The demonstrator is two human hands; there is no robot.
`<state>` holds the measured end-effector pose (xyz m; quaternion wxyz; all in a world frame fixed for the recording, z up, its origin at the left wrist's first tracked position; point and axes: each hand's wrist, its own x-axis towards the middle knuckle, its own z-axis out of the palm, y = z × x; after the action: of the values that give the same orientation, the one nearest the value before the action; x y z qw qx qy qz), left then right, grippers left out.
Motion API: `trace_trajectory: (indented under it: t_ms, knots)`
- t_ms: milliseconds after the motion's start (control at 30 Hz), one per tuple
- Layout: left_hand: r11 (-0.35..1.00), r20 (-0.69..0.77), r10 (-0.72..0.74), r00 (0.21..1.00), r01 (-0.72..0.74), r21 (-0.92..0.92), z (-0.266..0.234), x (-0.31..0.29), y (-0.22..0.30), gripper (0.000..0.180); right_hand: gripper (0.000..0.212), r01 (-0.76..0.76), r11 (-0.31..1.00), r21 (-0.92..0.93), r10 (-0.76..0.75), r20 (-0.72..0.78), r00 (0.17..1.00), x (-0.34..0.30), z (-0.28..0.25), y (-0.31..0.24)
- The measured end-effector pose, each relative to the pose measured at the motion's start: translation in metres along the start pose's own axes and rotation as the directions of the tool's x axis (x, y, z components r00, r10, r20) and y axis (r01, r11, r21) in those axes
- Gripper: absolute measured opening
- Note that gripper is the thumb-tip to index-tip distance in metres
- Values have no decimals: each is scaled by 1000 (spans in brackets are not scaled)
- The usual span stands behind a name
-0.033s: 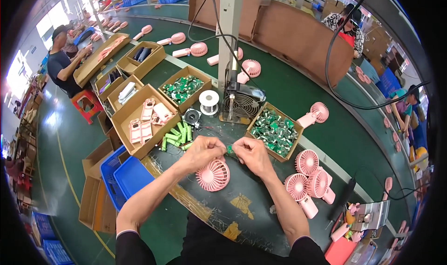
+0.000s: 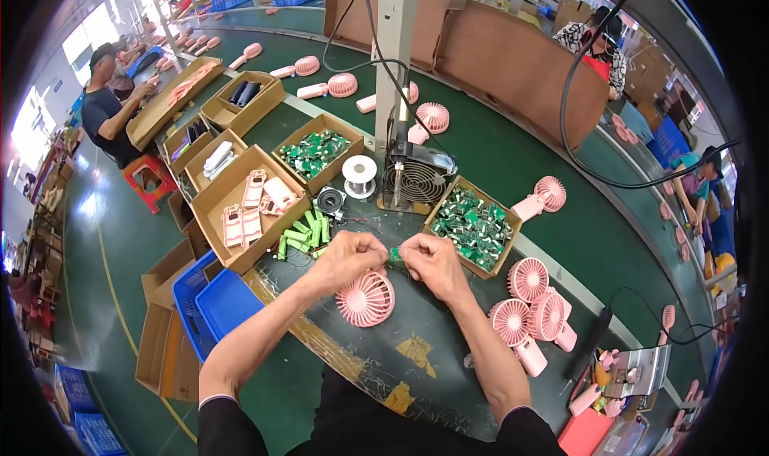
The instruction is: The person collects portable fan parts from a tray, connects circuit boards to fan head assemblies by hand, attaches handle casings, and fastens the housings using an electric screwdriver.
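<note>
Between my two hands is a small green circuit board [image 2: 395, 254]. The fingertips of my right hand [image 2: 436, 265] are closed on its right side. My left hand [image 2: 350, 261] is pinched at the board's left edge; what lies between those fingertips is too small to make out. Just below the left hand, a pink handheld fan [image 2: 365, 300] rests on the bench with its round grille up, its upper part partly hidden by the fingers. Several green battery cells [image 2: 308, 233] with thin wires lie beyond my left hand.
Beyond the hands stand a box of circuit boards [image 2: 476, 225], a solder reel [image 2: 360, 175] and a soldering iron [image 2: 400, 127] by a round-grilled fan unit [image 2: 416, 182]. A box of pink casings [image 2: 240, 215] is at left, finished-looking pink fans [image 2: 529, 316] at right. A green conveyor [image 2: 497, 155] runs behind.
Both hands and the board have shifted very slightly away from me. The grips look the same.
</note>
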<state>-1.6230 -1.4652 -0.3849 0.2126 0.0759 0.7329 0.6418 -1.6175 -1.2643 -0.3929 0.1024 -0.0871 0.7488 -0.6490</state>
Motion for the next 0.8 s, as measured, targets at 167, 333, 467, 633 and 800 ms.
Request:
trace_trajectory:
  t_ms: [167, 333, 467, 633, 800]
  knots:
    - [1000, -55, 1, 998, 0, 27, -14, 10, 3, 18, 14, -29, 985, 171, 34, -31, 999, 14, 9, 4]
    - [1000, -85, 11, 996, -13, -21, -16, 22, 6, 18, 14, 21, 988, 154, -2, -122, 992, 22, 10, 5]
    - [999, -81, 51, 995, -51, 2, -16, 31, 12, 14, 15, 84, 978, 193, -51, -173, 984, 28, 9, 9]
    - [997, -91, 76, 993, -74, 24, -18, 38, 18, 15, 15, 91, 968, 235, -43, -203, 978, 33, 7, 8]
    - [995, -137, 95, 986, -95, 8, -14, 39, 25, 13, 15, 56, 937, 344, 14, -198, 980, 34, 6, 6]
